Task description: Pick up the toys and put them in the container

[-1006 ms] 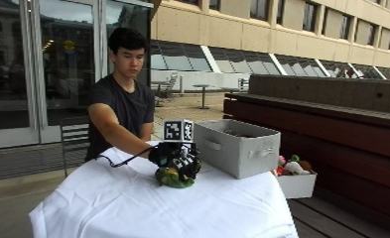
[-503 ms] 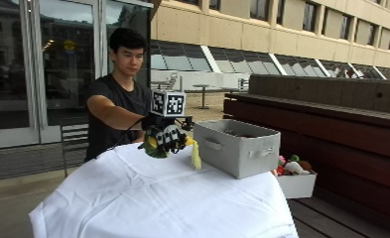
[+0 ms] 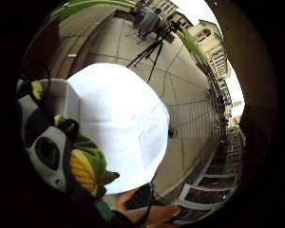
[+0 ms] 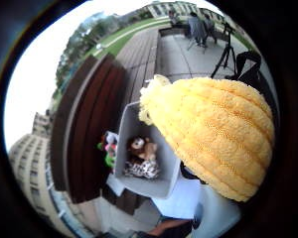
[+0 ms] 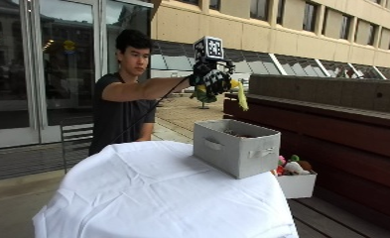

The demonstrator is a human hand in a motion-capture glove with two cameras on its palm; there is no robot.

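Observation:
My gloved right hand (image 5: 211, 79) is raised high above the table and grips a green and yellow plush toy (image 5: 237, 94), whose yellow part hangs down beside the fingers. The hand hangs above the far end of the grey fabric container (image 5: 237, 146), which stands on the white-clothed round table (image 5: 148, 193). In the thumb side palm view the yellow knitted toy (image 4: 213, 141) fills the near field, and below it the container (image 4: 139, 158) holds brown and spotted plush toys. The little finger side palm view shows the toy's green, yellow and grey parts (image 3: 80, 166) against the palm.
A small white bin (image 5: 297, 181) with several plush toys sits on the dark wooden bench (image 5: 353, 148) to the right of the table. The bench back rises behind the container. A metal chair (image 5: 76, 141) stands behind the table by the person.
The hand has lifted the plush toy from the tablecloth, carried it up and to the right, and now holds it above the container.

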